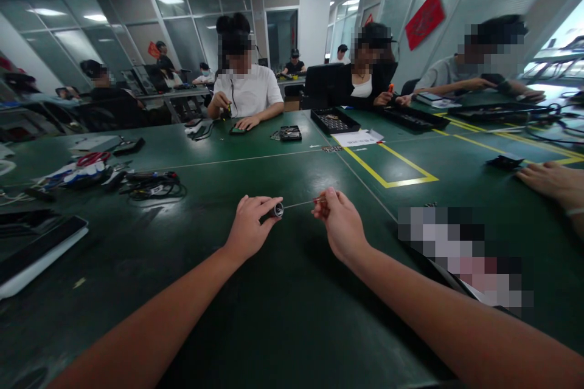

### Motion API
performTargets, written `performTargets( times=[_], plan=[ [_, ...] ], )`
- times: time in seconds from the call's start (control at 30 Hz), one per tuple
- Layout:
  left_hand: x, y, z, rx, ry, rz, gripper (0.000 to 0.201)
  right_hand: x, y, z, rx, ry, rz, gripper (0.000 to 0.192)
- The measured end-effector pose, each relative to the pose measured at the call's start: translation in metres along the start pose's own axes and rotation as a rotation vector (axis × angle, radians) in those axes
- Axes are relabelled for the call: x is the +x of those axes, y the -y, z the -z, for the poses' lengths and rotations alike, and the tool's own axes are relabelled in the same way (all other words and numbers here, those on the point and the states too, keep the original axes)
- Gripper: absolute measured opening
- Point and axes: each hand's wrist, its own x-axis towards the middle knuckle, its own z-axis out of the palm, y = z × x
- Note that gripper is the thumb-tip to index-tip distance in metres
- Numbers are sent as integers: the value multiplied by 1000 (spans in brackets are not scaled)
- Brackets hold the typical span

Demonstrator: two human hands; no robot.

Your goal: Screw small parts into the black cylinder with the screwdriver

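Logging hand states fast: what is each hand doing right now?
Left hand: closed on a small metal cylinder.
Right hand: closed, pinching the thin wire running from that cylinder.

L hand (250, 222) grips small cylinder (278, 210); R hand (336, 219) pinches its wire (298, 203).

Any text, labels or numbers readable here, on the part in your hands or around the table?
None readable.
Small metal cylinder in the left hand: no marking visible.
White paper sheet by the black tray: print too small.
Red wall hanging: characters too blurred.
Thing beside the right hand: pixelated.
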Motion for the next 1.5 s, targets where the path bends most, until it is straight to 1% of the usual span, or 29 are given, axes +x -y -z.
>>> performTargets(
  times=[0.1,0.2,0.27,0.33,0.53,0.77,0.9,1.0,1.07,1.13,1.17,1.23,1.3,1.37,1.43,1.5],
  plan=[
    [0,0,-1,7,-8,-12,43,-2,2,1,-80,24,91,29],
    [0,1,-1,22,-7,-25,42,-6,9,1,-222,50,175,29],
    [0,1,-1,29,-5,-28,41,-9,15,0,-335,55,210,29],
    [0,1,-1,28,-6,-23,40,-12,19,0,-401,49,233,29],
    [2,2,0,7,-25,-1,40,-15,21,2,-472,37,297,29],
    [2,2,1,-34,-42,21,40,-16,23,3,-548,-2,331,26],
    [1,2,0,-139,-101,42,40,-17,23,3,-550,-12,363,27],
    [0,5,-3,-289,-156,136,38,-18,24,3,-509,4,380,27],
    [1,6,-4,-419,-165,205,39,-18,24,3,-476,23,383,27],
    [3,4,-2,-500,-151,257,38,-18,24,3,-456,41,390,26],
    [5,2,0,-499,-143,279,39,-19,24,3,-449,44,400,24],
    [9,-4,6,-418,-112,322,37,-20,24,2,-433,44,431,22],
    [14,-11,12,-297,-39,355,31,-21,24,1,-419,41,462,20],
    [18,-17,15,-197,69,353,26,-22,25,1,-423,45,481,19],
    [21,-21,15,-120,160,319,20,-23,25,1,-437,48,494,18],
    [25,-24,12,-65,221,276,14,-24,26,1,-448,48,509,18]
  ],
)
